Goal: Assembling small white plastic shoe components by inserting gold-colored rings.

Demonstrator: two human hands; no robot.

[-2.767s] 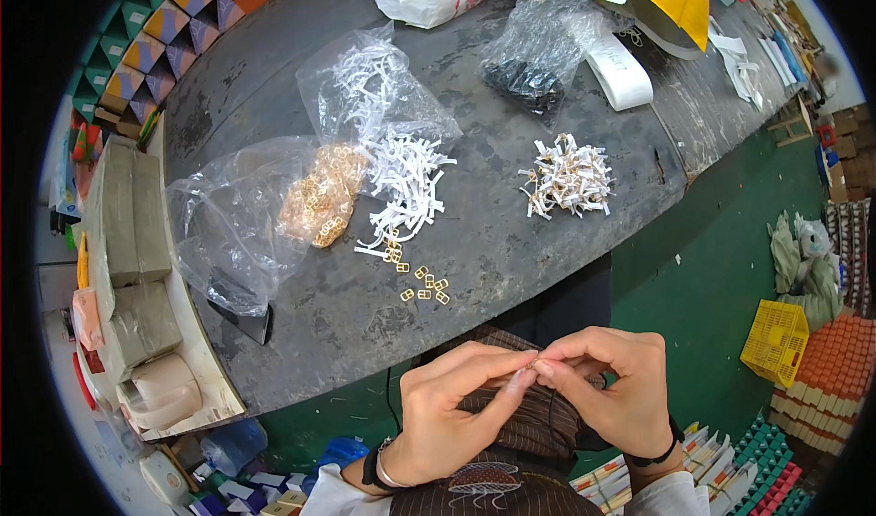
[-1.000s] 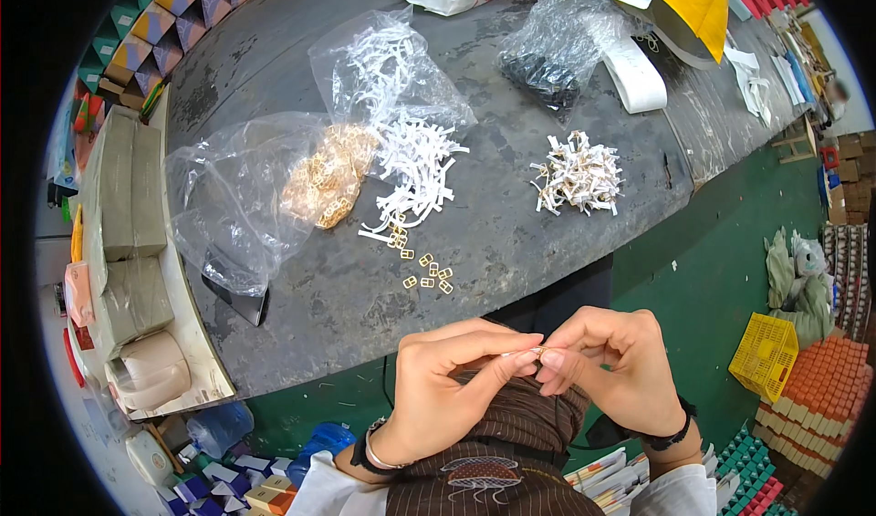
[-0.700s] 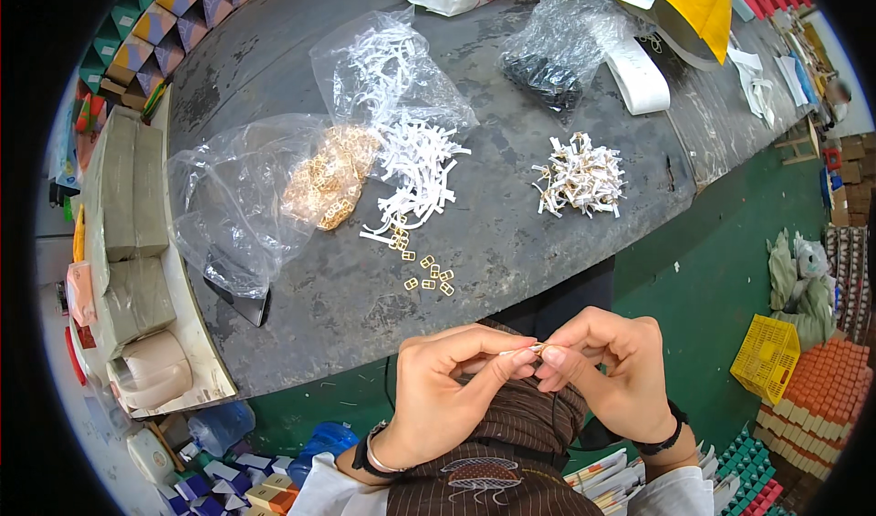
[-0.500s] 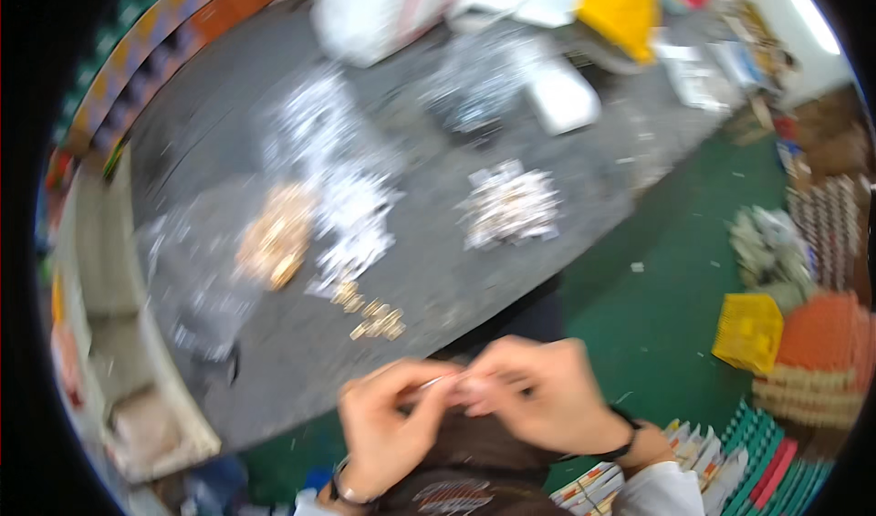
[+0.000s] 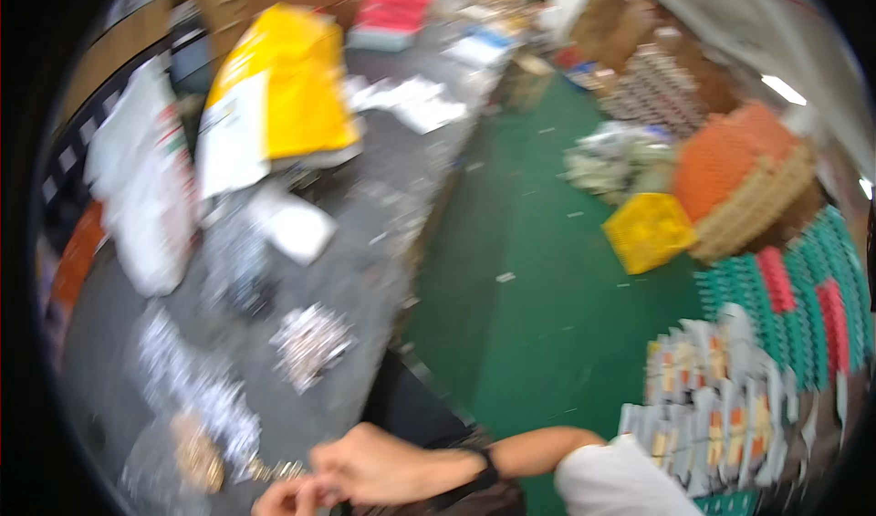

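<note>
Hands (image 5: pixel 351 481) at table edge (image 5: pixel 412 288)

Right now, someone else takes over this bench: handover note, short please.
The picture is blurred by head motion, so fine detail is lost.
Right hand: at the lower edge, fingers pinched together with the left hand, which is only partly in frame. Whether a small part sits between them cannot be told.
On the grey table: a white pile of small parts, another white pile in plastic, a gold pile and a few loose gold pieces just beside the hands.
Done: cannot tell.
Left: all three piles are still there.
</note>
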